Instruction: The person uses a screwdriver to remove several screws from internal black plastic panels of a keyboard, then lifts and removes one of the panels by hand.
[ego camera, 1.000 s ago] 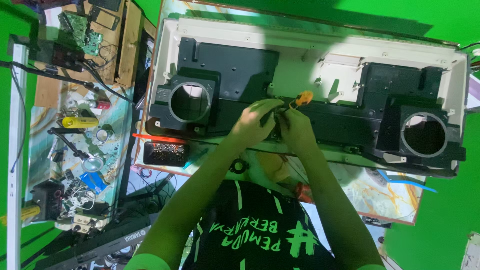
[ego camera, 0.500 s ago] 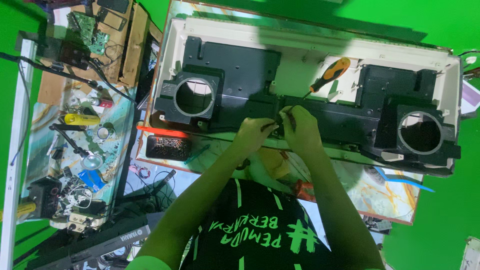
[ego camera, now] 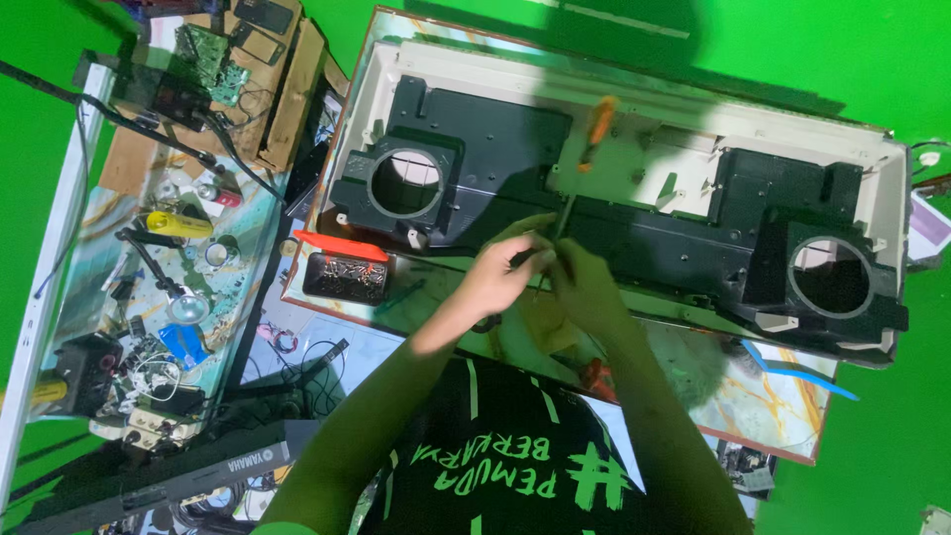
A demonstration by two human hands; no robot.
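While gripped, screwdriver (ego camera: 582, 168), orange handle, slim shaft

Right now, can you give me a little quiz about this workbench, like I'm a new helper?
1. True or false: the screwdriver lying on the cream casing has a blue handle.
2. Where do the left hand and the right hand meet?
A. over the left round hole
B. at the middle of the black frame
C. on the small tray of screws
3. Fill in: the black frame has ___ big round holes.

Key: 1 false, it is orange; 2 B; 3 two.
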